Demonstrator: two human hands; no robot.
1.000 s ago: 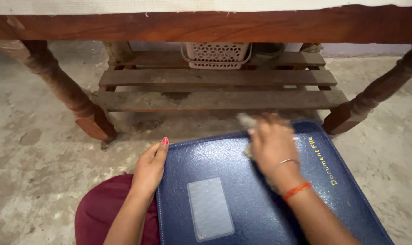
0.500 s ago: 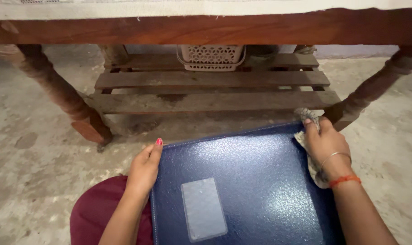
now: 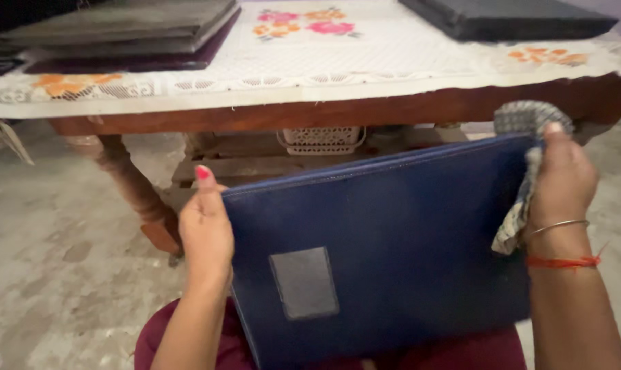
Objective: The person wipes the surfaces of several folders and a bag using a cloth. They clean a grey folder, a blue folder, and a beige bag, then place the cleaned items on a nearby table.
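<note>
I hold a dark blue document folder point(image 3: 393, 253) tilted up in front of me, above my maroon-clothed lap point(image 3: 208, 342). My left hand point(image 3: 206, 229) grips its left edge. My right hand point(image 3: 560, 181) grips its upper right corner together with a grey checked cloth point(image 3: 526, 120) that hangs down along the folder's right edge. A pale rectangular label pocket point(image 3: 303, 282) sits low on the folder's face.
A wooden table point(image 3: 310, 113) with a white floral tablecloth point(image 3: 351, 51) stands ahead. Dark folders point(image 3: 119, 31) are stacked at its left, another dark one point(image 3: 509, 17) at its right. A white basket point(image 3: 321, 139) sits under the table; concrete floor point(image 3: 50, 240) lies around.
The folder has gone from lying flat on my lap to tilted up toward me. My right hand moved to its top right corner with the cloth. The view rose onto the tabletop.
</note>
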